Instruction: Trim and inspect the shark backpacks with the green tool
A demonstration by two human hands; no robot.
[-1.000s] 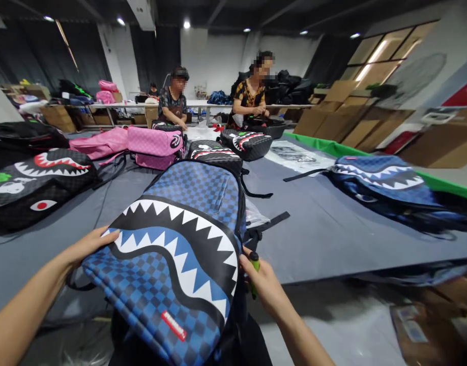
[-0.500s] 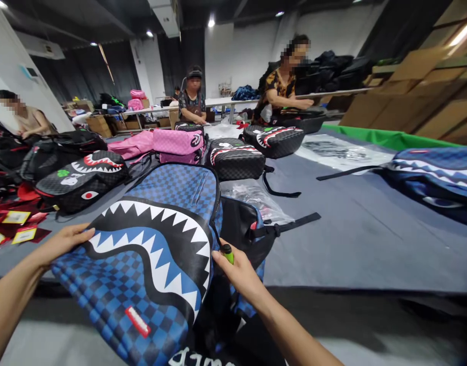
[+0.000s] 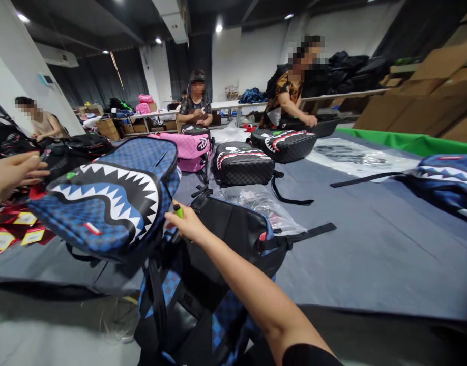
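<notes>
The strap-side-up backpack now lies more exposed, as the shark-mouth backpack has swung to its left, steadied by one hand at most. My left hand is off, fingers loose; my right hand clasps a green pen, whether pinching the bag too I cannot tell

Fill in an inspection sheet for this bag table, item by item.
Surface: grey tabletop, partly covered.
Job's things: blue shark-mouth backpack, tilted, print facing the camera; blue-and-black backpack at the near edge, straps showing.
Clutter: pink bag, black shark-mouth bags, clear plastic, red labelled items.
Hands: left hand open near the first backpack, contact unclear; right hand closed round a green pen-like tool, at that backpack's side.
Cables: nothing seen; a loose black strap lies on the tabletop.
Surroundings: co-workers beyond the tabletop, cardboard boxes on the right.
</notes>
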